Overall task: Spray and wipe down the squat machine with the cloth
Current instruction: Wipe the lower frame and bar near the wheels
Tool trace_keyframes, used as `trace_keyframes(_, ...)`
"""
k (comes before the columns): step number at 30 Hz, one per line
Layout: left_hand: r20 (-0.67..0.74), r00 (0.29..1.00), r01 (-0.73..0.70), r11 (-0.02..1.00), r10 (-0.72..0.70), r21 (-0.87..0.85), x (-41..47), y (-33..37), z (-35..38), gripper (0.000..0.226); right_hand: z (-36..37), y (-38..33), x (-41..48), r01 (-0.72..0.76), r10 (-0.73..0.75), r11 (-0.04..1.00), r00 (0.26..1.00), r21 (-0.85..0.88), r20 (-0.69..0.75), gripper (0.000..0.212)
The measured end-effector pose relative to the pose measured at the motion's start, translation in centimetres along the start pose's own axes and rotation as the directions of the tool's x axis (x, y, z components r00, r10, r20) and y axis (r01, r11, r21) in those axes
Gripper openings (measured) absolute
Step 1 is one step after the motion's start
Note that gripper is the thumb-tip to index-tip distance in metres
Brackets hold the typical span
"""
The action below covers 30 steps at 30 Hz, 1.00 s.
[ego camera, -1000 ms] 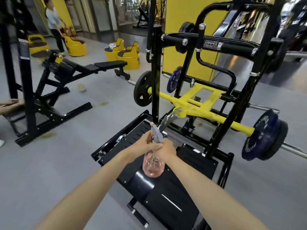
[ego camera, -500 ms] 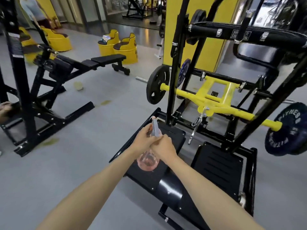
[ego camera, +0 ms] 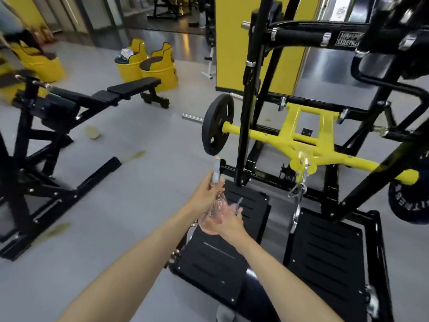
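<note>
Tilting away from me, the spray bottle (ego camera: 216,176) points nozzle-up, with my left hand (ego camera: 204,197) clamped on its neck and my right hand (ego camera: 228,224) at its base, grip too blurred to tell. On the squat machine (ego camera: 299,36) I read "Hammer Strength".

One wide-angle view from the person's head faces forward and down, close above the squat machine (ego camera: 325,252), which fills the frame's right; grey floor (ego camera: 139,194) spreads left.

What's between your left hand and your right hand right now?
The clear pink spray bottle: the left hand grips its neck, and the right hand meets its lower body, though its finger pose is blurred. This shows in the head view.
</note>
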<state>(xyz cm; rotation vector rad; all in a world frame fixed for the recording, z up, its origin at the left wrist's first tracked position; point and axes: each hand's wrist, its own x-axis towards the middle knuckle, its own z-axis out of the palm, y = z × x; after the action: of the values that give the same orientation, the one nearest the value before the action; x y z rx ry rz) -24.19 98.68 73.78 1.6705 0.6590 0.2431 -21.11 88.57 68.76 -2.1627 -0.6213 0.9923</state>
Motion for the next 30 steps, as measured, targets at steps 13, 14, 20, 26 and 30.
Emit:
trace_keyframes(13,0.034,0.999,-0.025,0.969,0.017,0.245,16.5,3.1,-8.8,0.038,0.6,-9.3,16.6,-0.078,0.092,0.987,0.991,0.138,-0.095,0.086)
trace_keyframes(14,0.033,0.999,-0.021,0.974,0.014,0.224,18.1,3.0,-9.7,0.038,1.0,-9.9,18.0,-0.088,0.112,0.978,0.986,0.187,-0.121,0.087)
trace_keyframes(20,0.128,0.991,0.008,0.988,-0.028,0.155,26.8,1.1,-15.1,0.028,3.2,-13.9,24.8,-0.064,0.155,0.947,0.950,0.315,-0.271,0.104)
trace_keyframes(26,0.269,0.962,-0.003,0.986,-0.044,0.169,32.5,-0.8,-17.9,0.025,6.3,-18.0,28.3,-0.113,0.284,0.904,0.880,0.412,-0.380,0.098)
trace_keyframes(30,0.399,0.916,-0.021,0.985,-0.050,0.171,33.3,-1.0,-17.0,0.025,7.2,-18.6,28.4,-0.169,0.379,0.869,0.832,0.465,-0.406,0.087)
